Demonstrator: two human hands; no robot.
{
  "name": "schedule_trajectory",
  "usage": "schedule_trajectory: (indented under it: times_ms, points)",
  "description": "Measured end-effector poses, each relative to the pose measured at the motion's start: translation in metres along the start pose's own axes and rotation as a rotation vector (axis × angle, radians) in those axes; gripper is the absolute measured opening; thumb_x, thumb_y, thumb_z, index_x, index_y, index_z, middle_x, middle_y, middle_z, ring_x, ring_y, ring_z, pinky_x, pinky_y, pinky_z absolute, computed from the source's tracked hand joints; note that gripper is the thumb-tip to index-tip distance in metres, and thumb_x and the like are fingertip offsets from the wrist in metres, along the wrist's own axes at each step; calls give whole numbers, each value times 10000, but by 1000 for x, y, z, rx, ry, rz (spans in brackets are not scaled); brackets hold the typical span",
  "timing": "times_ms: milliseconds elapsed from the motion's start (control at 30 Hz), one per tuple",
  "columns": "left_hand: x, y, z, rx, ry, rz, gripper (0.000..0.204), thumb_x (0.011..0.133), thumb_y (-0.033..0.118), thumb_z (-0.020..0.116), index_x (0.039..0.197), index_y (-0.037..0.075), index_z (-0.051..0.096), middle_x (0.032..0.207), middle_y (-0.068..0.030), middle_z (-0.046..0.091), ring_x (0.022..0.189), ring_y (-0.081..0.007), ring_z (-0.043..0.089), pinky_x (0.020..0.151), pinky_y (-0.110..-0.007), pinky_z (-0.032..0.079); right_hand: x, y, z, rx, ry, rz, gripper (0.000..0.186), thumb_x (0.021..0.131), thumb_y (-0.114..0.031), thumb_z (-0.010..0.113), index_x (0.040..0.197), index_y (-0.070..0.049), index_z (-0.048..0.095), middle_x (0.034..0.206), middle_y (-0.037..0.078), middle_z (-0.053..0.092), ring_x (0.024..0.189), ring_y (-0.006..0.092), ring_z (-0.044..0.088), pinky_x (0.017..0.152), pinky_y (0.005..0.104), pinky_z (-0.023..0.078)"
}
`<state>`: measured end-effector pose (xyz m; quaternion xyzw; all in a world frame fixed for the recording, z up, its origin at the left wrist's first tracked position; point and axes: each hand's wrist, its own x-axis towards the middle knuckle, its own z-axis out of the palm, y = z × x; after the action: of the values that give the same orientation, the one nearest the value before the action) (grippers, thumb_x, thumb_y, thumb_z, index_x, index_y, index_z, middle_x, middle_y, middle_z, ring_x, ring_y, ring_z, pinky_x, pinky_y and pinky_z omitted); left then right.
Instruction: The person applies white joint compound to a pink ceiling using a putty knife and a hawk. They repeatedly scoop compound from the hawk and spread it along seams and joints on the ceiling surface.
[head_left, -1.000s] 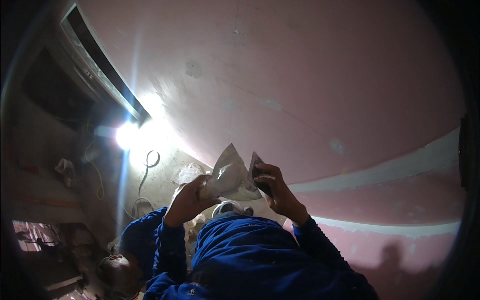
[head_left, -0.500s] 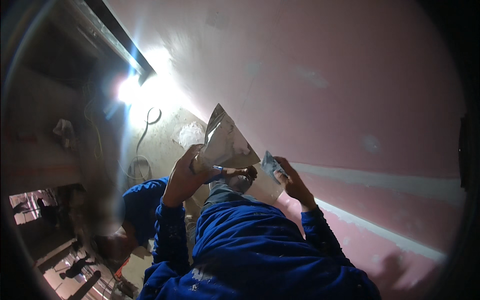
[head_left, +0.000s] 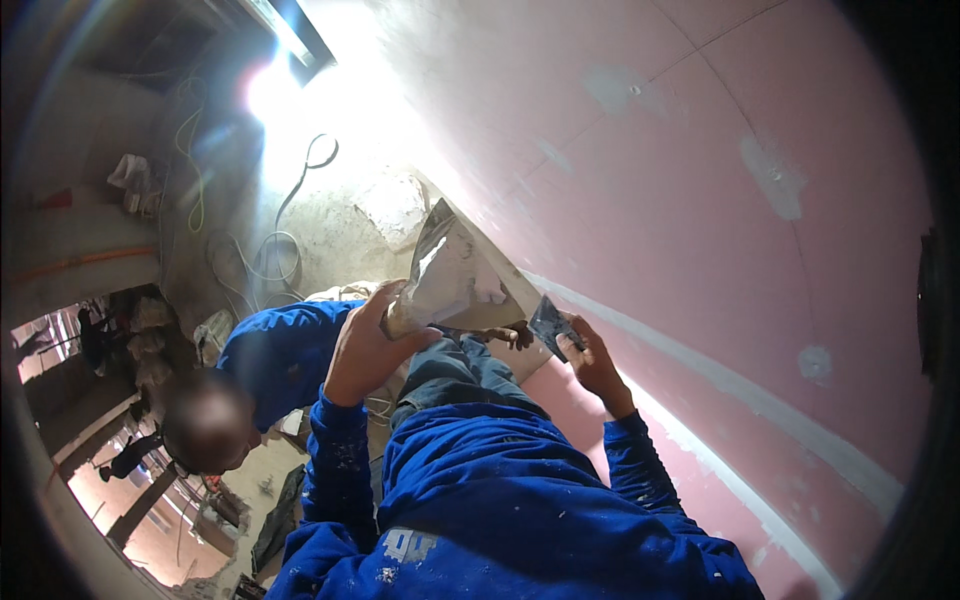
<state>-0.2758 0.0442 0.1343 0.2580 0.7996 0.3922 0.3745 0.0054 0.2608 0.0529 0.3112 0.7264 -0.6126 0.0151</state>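
My left hand (head_left: 365, 355) grips a wide, triangular metal putty knife (head_left: 455, 270) by its handle, with pale compound smeared over the blade. To its right, my right hand (head_left: 595, 370) holds a smaller putty knife (head_left: 548, 322) with a dark, speckled blade, its fingers wrapped round it. The two blades are apart. A co-worker in blue (head_left: 285, 335) bends close at my left, and a hand (head_left: 515, 336), apparently theirs, shows just below the large blade, near my legs. What that hand touches is unclear.
A pink board surface (head_left: 800, 260) with pale patched seams fills the right side. At the upper left are a glaring light (head_left: 275, 95), looped cables (head_left: 290, 255) and a white heap (head_left: 390, 210) on the concrete floor. Openings with rubble and dark shapes show at lower left (head_left: 150, 510).
The small knife has moved right, away from the large one. The co-worker's hand has appeared below the large blade. The view has swung, shifting the light and floor upward.
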Motion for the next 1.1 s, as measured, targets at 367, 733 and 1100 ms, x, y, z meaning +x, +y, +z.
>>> schedule_trajectory:
  times_ms: [367, 733, 1100]
  points:
    - [-5, 2, 2, -8, 51, 40, 731, 779, 363, 885, 1318, -32, 588, 1052, -199, 741, 959, -270, 735, 866, -372, 558, 4, 59, -1, -61, -57, 218, 440, 1015, -257, 595, 1362, 12, 592, 1320, 237, 649, 1236, 322, 611, 1068, 393, 453]
    - [-7, 6, -1, 60, 18, 22, 705, 792, 393, 860, 1312, -4, 597, 1044, -208, 737, 958, -298, 732, 857, -395, 555, 28, 127, 44, -296, 186, 267, 368, 1020, -257, 568, 1304, -30, 617, 1220, 285, 642, 1127, 494, 604, 977, 503, 496]
    - [-15, -1, 2, 33, -15, 59, 718, 787, 371, 881, 1331, 5, 589, 1061, -211, 730, 992, -255, 714, 860, -374, 553, 20, 76, -7, -48, 217, 90, 323, 1027, -190, 577, 1263, 21, 639, 1158, 195, 722, 1053, 288, 682, 935, 397, 517]
